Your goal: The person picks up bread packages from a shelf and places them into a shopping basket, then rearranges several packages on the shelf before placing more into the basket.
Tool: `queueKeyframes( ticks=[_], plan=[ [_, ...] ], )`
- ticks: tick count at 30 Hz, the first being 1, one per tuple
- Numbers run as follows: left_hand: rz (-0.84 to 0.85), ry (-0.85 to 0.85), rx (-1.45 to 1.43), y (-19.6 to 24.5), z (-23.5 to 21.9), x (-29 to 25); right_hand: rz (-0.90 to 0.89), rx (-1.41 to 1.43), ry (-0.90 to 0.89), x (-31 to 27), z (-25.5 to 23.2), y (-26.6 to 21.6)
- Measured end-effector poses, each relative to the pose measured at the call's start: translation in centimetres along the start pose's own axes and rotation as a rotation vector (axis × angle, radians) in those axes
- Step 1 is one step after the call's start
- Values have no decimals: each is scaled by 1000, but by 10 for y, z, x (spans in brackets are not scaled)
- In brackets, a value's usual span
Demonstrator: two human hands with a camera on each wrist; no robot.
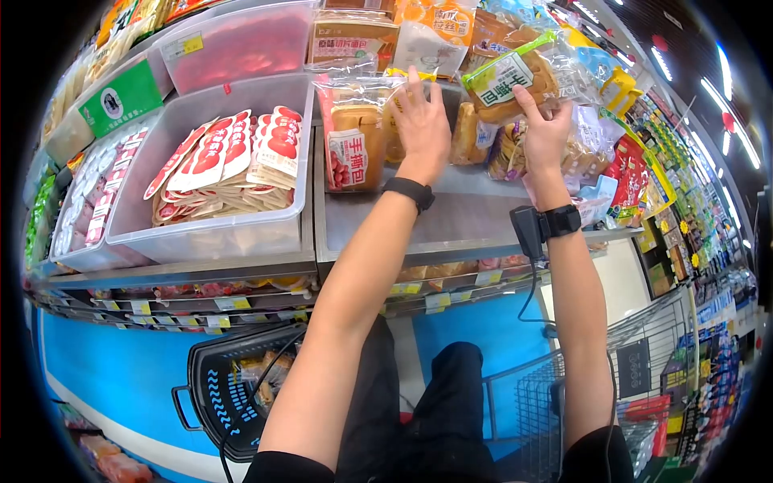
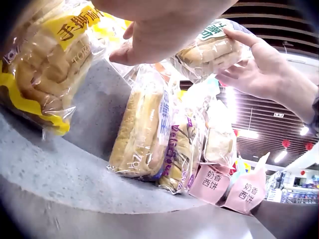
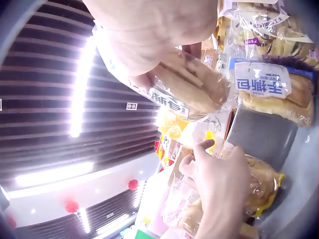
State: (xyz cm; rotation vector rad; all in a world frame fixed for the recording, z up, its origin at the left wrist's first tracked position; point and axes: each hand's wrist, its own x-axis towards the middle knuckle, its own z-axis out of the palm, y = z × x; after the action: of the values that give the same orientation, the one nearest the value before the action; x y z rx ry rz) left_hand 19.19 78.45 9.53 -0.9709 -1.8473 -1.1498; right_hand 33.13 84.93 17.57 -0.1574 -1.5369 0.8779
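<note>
- One bread pack with green label [image 1: 503, 80], pinched between right hand [image 1: 547, 137] thumb in front and fingers behind; held up above the shelf, tilted, not in the basket.
- Left hand [image 1: 420, 129]: fingers spread, at the yellow-trimmed pack [image 2: 52, 69] standing on the shelf; contact unclear, no pack seen lifted by it.
- Between the hands, lower down: blue-label bread pack [image 2: 144, 129], upright on the grey shelf [image 1: 475, 201].
- Beside the left hand, on its outer side: red-label bread pack [image 1: 346, 153], upright on the shelf.
- Farther left: plastic tub [image 1: 217, 244] with red-and-white packets, neither hand in it.
- Below, by the legs: black basket [image 1: 198, 370], some wrapped goods [image 1: 278, 369] inside; count unclear.
- Progress, judged: partway. Done: some goods in basket, one pack off the shelf. Left: held pack has no resting place; whether more are wanted, cannot tell.
</note>
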Motion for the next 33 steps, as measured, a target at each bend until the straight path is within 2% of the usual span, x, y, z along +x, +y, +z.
queueKeyframes(
  ticks=[4, 6, 11, 13, 14, 16, 17, 18, 20, 21, 22, 24, 25, 26, 27, 28, 30, 32, 33],
  plan=[
    [-6, -27, 31, -3, 6, -5, 51, 30, -66, -3, -3, 1],
    [-6, -22, 31, -5, 8, -4, 114, -59, -149, -8, 0, -1],
    [8, -12, 61, -5, 1, 3, 143, -239, -213, -12, 11, 9],
    [64, 45, -169, -4, -2, 10, 195, -185, -229, -1, 9, 36],
    [61, 44, -166, -1, -5, 11, 251, -135, -247, 2, 8, 50],
    [64, 74, -435, 10, -5, 11, 258, -114, -288, -3, 19, 63],
    [-14, 63, -446, 14, -2, 8, 261, -93, -318, -6, 23, 69],
    [-16, 58, -441, 12, 0, 6, 268, -90, -319, -7, 25, 77],
    [-52, 33, -407, 11, 3, 2, 89, -182, -441, -10, 26, 91],
    [-50, 26, -408, 11, 3, 0, 19, -370, -509, -8, 25, 92],
    [-31, 1, -357, 9, 2, 0, 22, -370, -506, -10, 21, 92],
    [-17, -22, -305, 5, 1, 1, -222, -801, -509, -13, 13, 85],
    [71, 3, -235, 3, 1, 1, -222, -801, -514, -12, 9, 82],
    [157, 21, -167, 3, 2, -2, -358, -909, -510, -13, 1, 81],
    [157, 17, -171, 2, 6, -4, -499, -1013, -498, -13, -3, 76],
    [163, 19, -109, 2, 10, -5, -495, -1018, -497, -13, -6, 71],
    [174, 20, -52, 2, 19, -4, -638, -1144, -413, -12, -10, 64],
    [218, 12, 4, 2, 26, -3, -600, -1059, -461, 2, -20, 78],
    [224, 11, 1, 3, 22, -1, -531, -1020, -545, 7, -24, 82]
  ],
)
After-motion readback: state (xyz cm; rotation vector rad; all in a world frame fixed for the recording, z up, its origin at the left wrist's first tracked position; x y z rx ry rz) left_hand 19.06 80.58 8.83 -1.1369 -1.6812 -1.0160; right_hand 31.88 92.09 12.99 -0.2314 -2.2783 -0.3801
